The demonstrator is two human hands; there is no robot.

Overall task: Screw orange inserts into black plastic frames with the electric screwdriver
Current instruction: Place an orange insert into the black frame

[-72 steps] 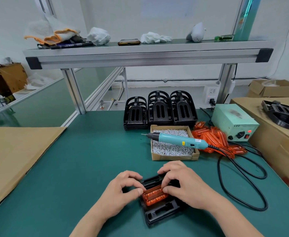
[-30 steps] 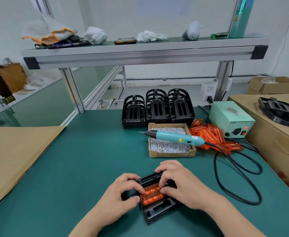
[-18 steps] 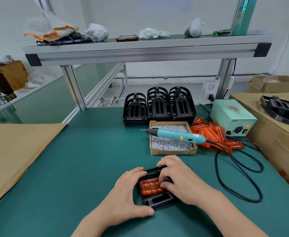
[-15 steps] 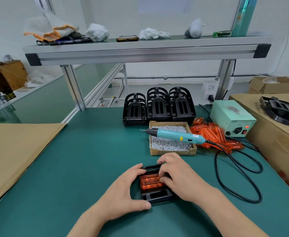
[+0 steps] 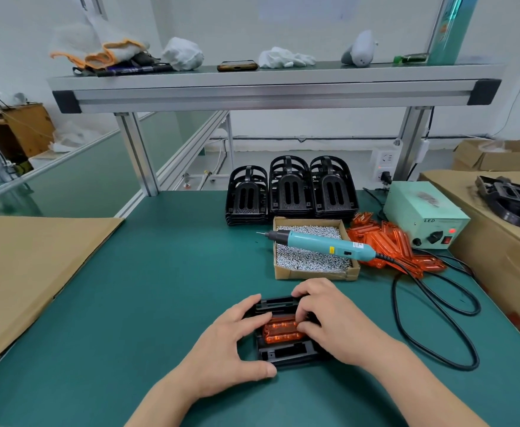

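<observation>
1. Left hand grips the left side of the black frame — fingers curled over its far-left edge, thumb pressed at the near-left corner
2. Over the frame's right side lies the right hand, its bent fingers and thumb closed on the right end of the orange insert
3. That orange insert sits crosswise in the middle of the black frame, which lies flat on the green worktop close in front of the person
4. Farther back, the electric screwdriver lies untouched across a cardboard box of screws, its tip pointing left past the rim and its black cable looping over the worktop on the right
5. Just right of the box lies a heap of orange inserts, beside a pale green power unit with a red light on
6. Behind the box stand three stacks of black frames — near the worktop's back edge
7. On the worktop's left side lies a cardboard sheet
</observation>
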